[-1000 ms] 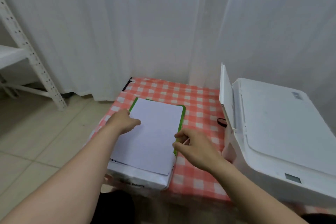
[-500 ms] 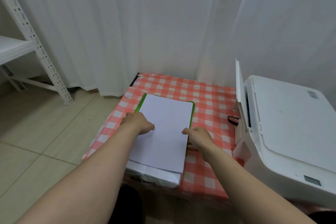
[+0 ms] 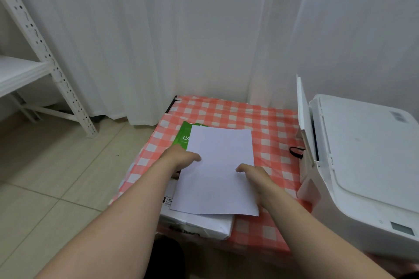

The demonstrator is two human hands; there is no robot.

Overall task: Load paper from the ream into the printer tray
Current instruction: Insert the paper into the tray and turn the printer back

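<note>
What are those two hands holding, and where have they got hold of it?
A white paper stack, taken by its two long side edges: the left hand on the left edge, the right hand on the right edge, over the ream.

Your left forearm: bare, entering from the lower left corner, extended forward and angled inward toward centre. Your left hand (image 3: pixel 181 157): palm down, knuckles up, fingers curled loosely with the tips pointing right, pressed onto the left edge of a paper stack (image 3: pixel 218 170). Your right forearm: bare, entering from the lower right, extended forward and angled inward. Your right hand (image 3: pixel 256 175): palm down, wrist slightly bent, fingers curled with the tips pointing left, set on the stack's right edge; whether thumbs reach under the sheets cannot be told. Both hands: level with each other, apart, gripping from opposite sides, arms nearly symmetrical
</note>
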